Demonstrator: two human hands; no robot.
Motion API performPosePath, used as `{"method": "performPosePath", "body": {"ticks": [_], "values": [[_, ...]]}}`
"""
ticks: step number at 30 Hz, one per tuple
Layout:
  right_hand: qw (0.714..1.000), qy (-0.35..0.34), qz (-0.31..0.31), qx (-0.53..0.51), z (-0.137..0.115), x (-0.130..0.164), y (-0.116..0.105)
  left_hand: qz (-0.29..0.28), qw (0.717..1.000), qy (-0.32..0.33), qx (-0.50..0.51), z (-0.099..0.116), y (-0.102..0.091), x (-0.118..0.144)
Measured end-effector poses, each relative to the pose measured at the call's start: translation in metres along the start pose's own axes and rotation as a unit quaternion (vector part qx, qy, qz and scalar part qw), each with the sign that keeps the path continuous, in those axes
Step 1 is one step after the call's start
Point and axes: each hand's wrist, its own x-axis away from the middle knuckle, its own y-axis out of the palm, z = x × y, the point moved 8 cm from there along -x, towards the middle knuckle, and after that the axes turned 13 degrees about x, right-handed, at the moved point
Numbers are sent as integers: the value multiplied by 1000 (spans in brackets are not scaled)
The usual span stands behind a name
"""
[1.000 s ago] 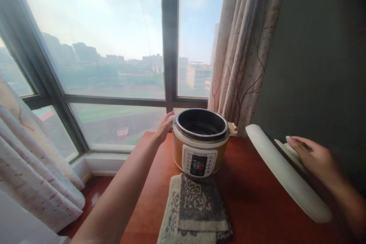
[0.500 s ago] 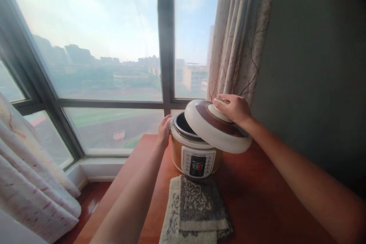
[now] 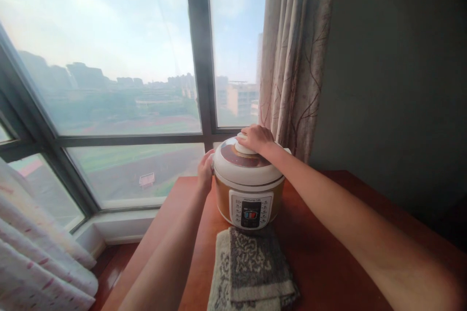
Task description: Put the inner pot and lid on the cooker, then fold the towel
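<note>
Since the earlier frames, the lid (image 3: 248, 163) has come off its tilt beside the open pot and now sits level on the pressure cooker (image 3: 249, 189), covering the dark inner pot completely.

Largest to smallest: the window (image 3: 109, 58) fills the left and centre, with a patterned curtain (image 3: 295, 53) hanging at its right edge, just behind the cooker. The red-brown desk (image 3: 328, 257) carries the cooker near its far edge. A folded grey patterned towel (image 3: 251, 272) lies just in front of the cooker's control panel (image 3: 251, 209), touching or nearly touching its base.

Right hand (image 3: 257, 138): fingers curled down and clamped on the lid's white knob at top centre. Left hand (image 3: 205, 171): pressed flat against the cooker's left side just under the lid rim, fingers together, bracing rather than gripping.

Judgement: seating of the lid appears done. Whether it is turned to its locked position cannot be told; both hands are on the appliance.
</note>
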Motion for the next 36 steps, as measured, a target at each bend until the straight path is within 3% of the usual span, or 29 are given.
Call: {"method": "performPosePath", "body": {"ticks": [18, 29, 36], "values": [[996, 66, -47, -33, -2, 14, 14, 8, 1000, -10, -21, 2, 2, -1], [999, -29, -30, -18, 1, 7, 14, -18, 999, -6, -33, 9, 4, 0], [999, -23, -34, -17, 3, 8, 17, -10, 1000, -5, -29, 5, 3, 0]]}}
